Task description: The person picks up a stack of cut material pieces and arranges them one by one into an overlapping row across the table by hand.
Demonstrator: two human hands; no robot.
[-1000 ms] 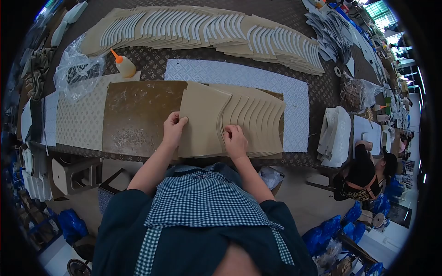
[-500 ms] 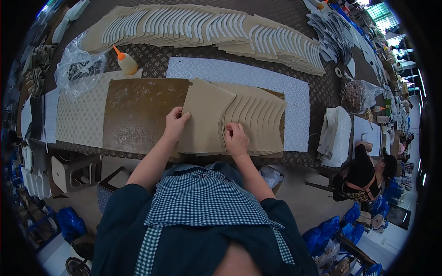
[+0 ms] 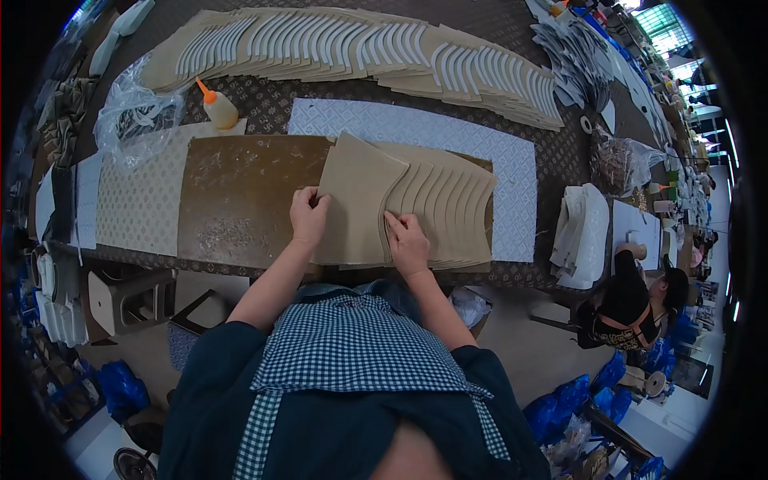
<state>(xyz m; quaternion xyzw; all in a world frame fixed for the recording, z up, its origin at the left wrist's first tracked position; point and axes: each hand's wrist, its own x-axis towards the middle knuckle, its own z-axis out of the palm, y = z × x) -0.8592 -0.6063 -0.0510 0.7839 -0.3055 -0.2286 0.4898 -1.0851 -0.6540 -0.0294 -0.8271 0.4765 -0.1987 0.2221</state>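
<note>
Work apparently partway: the far row [image 3: 340, 70] bears white strips [image 3: 398, 46], whereas the fanned panels [image 3: 454, 210] over the brown board [image 3: 240, 196] show none. Left hand [image 3: 309, 216]: fingers pinching the top tan panel's [image 3: 358, 200] outer edge; right hand [image 3: 409, 242]: fingertips at its curved edge, grip indeterminable.

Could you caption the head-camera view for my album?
Left hand and right hand touch overlapping tan sheets on a brown board, near an orange-tipped bottle.

The wearer has two hands [image 3: 310, 216] [image 3: 410, 246], one brown board [image 3: 240, 192], dozens of beige panels [image 3: 358, 204].
</note>
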